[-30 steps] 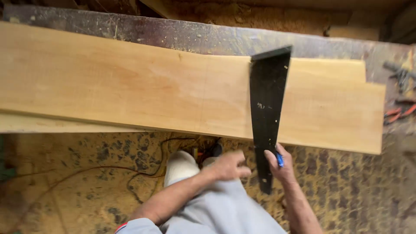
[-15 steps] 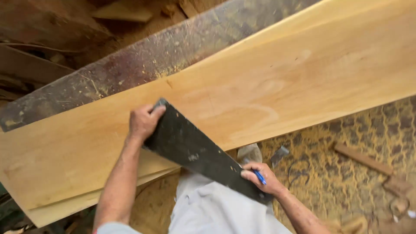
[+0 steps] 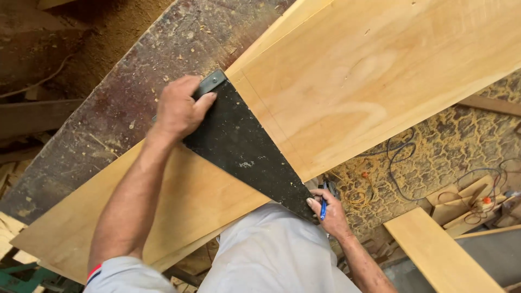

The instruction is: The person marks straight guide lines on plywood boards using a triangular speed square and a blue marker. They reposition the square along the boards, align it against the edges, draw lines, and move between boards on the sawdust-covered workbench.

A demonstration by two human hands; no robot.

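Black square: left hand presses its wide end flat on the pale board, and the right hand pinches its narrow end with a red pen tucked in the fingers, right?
Not quite. The head view shows the pen in the right hand is blue, not red. The rest holds: the left hand presses the wide end of the black square on the pale board.

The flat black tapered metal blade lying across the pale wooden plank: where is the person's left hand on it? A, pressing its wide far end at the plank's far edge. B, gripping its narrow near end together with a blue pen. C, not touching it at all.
A: the left hand presses down on the wide far end of the flat black tapered metal blade at the far edge of the pale wooden plank, while the right hand with the blue pen is at the narrow near end.
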